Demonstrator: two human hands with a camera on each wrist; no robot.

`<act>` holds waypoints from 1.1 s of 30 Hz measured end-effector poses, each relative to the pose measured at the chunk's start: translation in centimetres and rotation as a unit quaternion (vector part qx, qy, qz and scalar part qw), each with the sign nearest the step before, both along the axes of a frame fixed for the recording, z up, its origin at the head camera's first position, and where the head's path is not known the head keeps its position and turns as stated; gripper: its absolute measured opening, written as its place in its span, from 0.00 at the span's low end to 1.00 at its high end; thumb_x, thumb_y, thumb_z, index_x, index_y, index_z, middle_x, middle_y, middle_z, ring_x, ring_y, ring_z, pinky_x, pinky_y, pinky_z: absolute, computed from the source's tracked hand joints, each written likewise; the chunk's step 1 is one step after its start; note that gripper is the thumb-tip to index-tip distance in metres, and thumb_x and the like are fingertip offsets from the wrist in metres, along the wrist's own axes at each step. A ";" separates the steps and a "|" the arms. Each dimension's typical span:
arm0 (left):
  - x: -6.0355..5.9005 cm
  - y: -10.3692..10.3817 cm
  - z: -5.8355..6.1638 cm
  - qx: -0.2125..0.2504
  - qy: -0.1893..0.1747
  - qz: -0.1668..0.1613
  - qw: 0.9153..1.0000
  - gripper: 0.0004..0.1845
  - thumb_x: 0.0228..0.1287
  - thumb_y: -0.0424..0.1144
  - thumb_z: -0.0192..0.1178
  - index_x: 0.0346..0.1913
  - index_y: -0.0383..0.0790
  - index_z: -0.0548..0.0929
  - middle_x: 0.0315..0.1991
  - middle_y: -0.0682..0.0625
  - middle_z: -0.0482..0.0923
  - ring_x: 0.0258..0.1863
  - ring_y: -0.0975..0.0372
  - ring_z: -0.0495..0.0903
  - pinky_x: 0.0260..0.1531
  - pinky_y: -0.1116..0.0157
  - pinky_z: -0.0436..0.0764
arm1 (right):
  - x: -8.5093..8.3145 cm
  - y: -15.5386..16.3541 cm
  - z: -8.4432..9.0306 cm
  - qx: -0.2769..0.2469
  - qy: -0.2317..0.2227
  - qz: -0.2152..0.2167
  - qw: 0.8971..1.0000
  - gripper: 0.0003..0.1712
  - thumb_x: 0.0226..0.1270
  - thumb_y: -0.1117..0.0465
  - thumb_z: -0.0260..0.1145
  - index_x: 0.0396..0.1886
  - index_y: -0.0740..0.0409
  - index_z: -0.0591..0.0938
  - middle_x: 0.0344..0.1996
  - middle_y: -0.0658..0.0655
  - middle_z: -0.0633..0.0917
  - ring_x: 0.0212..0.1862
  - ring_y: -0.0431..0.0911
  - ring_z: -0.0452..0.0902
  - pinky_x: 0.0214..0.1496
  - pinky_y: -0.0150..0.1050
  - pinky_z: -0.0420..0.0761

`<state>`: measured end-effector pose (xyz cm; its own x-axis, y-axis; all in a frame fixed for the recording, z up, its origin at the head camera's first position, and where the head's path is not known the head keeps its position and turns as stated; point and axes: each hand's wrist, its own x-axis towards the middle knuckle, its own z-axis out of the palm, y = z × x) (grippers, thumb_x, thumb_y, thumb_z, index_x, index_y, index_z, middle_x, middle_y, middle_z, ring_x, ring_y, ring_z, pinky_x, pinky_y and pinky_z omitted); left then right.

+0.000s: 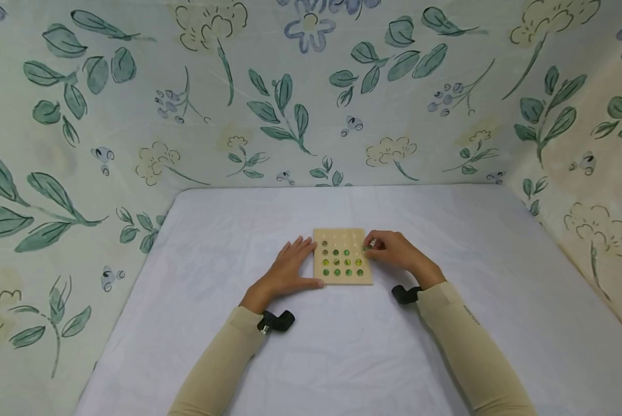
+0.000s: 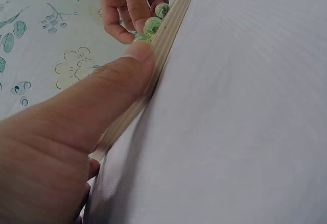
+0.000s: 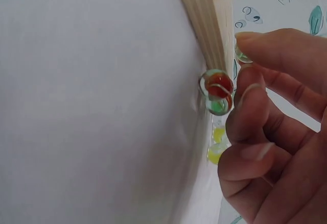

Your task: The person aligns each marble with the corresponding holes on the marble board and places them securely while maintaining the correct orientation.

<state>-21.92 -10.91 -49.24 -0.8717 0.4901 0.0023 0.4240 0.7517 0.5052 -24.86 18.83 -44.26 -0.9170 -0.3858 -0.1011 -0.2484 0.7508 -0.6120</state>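
From the head camera, a square wooden board lies flat at the middle of the white table, its edges running toward 12 and 3 o'clock. Its dimples hold marbles in the three near rows, green and yellow; the far row at 12 o'clock looks empty. The left hand rests at the board's 9 o'clock edge, fingers straight, thumb laid along the near corner. The right hand sits at 3 o'clock, fingertips curled and pinched over a small marble at the board's right edge. Both sleeves run out of frame at 6 o'clock.

The left wrist view shows the left thumb pressed flat on the board's edge, which runs toward 1 o'clock; beyond it the other hand's fingers close over greenish marbles.

The right wrist view shows the board edge-on, an orange-cored marble beside it, and the right fingertips touching it. Whether they truly grip it is hard to tell; further marbles are partly hidden.
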 end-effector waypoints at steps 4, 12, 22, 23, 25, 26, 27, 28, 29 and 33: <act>0.0 0.0 0.1 0.003 0.003 -0.002 1.000 0.56 0.49 0.70 0.64 0.76 0.46 0.54 0.77 0.50 0.47 0.76 0.59 0.38 0.74 0.59 0.34 | -0.1 -0.3 -0.1 0.007 -0.004 0.000 1.000 0.09 0.64 0.59 0.69 0.42 0.52 0.81 0.28 0.52 0.78 0.30 0.46 0.70 0.32 0.38 0.72; 0.0 -0.1 0.1 0.004 0.000 0.000 1.000 0.56 0.49 0.70 0.64 0.76 0.46 0.54 0.77 0.51 0.47 0.76 0.59 0.38 0.74 0.60 0.34 | -0.2 -0.9 -0.2 0.006 -0.007 -0.002 1.000 0.08 0.63 0.59 0.69 0.41 0.51 0.81 0.27 0.52 0.78 0.31 0.46 0.70 0.33 0.38 0.72; -0.1 0.0 0.2 0.004 -0.002 0.003 1.000 0.56 0.49 0.69 0.65 0.76 0.47 0.55 0.77 0.51 0.47 0.76 0.59 0.39 0.74 0.60 0.34 | -0.4 -1.5 -0.2 0.001 -0.013 0.005 1.000 0.08 0.63 0.59 0.69 0.41 0.51 0.82 0.25 0.52 0.78 0.28 0.46 0.70 0.30 0.37 0.72; -0.1 0.0 0.2 0.005 -0.002 0.003 1.000 0.56 0.49 0.69 0.65 0.76 0.47 0.55 0.77 0.51 0.47 0.76 0.59 0.39 0.73 0.60 0.34 | -0.4 -1.5 -0.2 0.002 -0.013 0.005 1.000 0.08 0.63 0.59 0.69 0.41 0.51 0.82 0.25 0.52 0.78 0.28 0.45 0.70 0.30 0.37 0.72; -0.1 0.0 0.1 0.005 0.000 0.003 1.000 0.56 0.49 0.69 0.65 0.76 0.47 0.55 0.77 0.51 0.48 0.76 0.59 0.39 0.73 0.60 0.34 | -0.4 -1.6 -0.3 0.004 -0.015 0.005 1.000 0.08 0.63 0.59 0.69 0.41 0.51 0.82 0.25 0.52 0.78 0.28 0.45 0.70 0.29 0.37 0.72; -0.1 0.0 0.0 0.004 0.000 0.004 1.000 0.56 0.49 0.69 0.65 0.76 0.47 0.55 0.77 0.52 0.48 0.76 0.60 0.39 0.73 0.60 0.34 | -0.4 -1.6 -0.3 0.004 -0.015 0.006 1.000 0.08 0.63 0.59 0.69 0.41 0.51 0.82 0.25 0.52 0.78 0.28 0.45 0.70 0.29 0.37 0.72; -0.1 0.0 -0.1 0.003 0.000 0.005 1.000 0.56 0.49 0.69 0.65 0.76 0.47 0.55 0.77 0.52 0.47 0.76 0.60 0.39 0.73 0.61 0.33 | -0.4 -1.5 -0.3 0.004 -0.015 0.006 1.000 0.08 0.63 0.59 0.69 0.41 0.51 0.82 0.25 0.52 0.78 0.28 0.45 0.70 0.29 0.37 0.72; -0.1 0.0 -0.1 0.003 0.000 0.006 1.000 0.56 0.49 0.69 0.65 0.76 0.48 0.55 0.77 0.52 0.47 0.76 0.60 0.39 0.73 0.61 0.33 | -0.4 -1.5 -0.4 0.004 -0.015 0.006 1.000 0.08 0.63 0.59 0.69 0.41 0.51 0.82 0.25 0.52 0.78 0.28 0.45 0.70 0.29 0.37 0.72; -0.2 0.0 -0.2 0.001 0.000 0.007 1.000 0.56 0.48 0.70 0.65 0.76 0.48 0.54 0.77 0.52 0.47 0.76 0.60 0.39 0.73 0.61 0.33 | -0.4 -1.5 -0.4 0.005 -0.015 0.006 1.000 0.08 0.63 0.59 0.69 0.41 0.51 0.82 0.25 0.52 0.78 0.28 0.45 0.70 0.29 0.37 0.72; -0.1 0.0 -0.2 0.004 0.000 0.008 1.000 0.56 0.48 0.70 0.65 0.76 0.48 0.54 0.77 0.53 0.47 0.76 0.60 0.39 0.73 0.61 0.33 | -0.4 -1.5 -0.6 0.004 -0.014 0.004 1.000 0.08 0.63 0.59 0.69 0.41 0.52 0.82 0.25 0.52 0.78 0.27 0.45 0.70 0.29 0.37 0.72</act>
<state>-22.05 -10.86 -49.47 -0.8791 0.4766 0.0056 0.4122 0.7542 0.5112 -25.27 17.31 -44.82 -0.9105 -0.3923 -0.1309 -0.2369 0.7542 -0.6124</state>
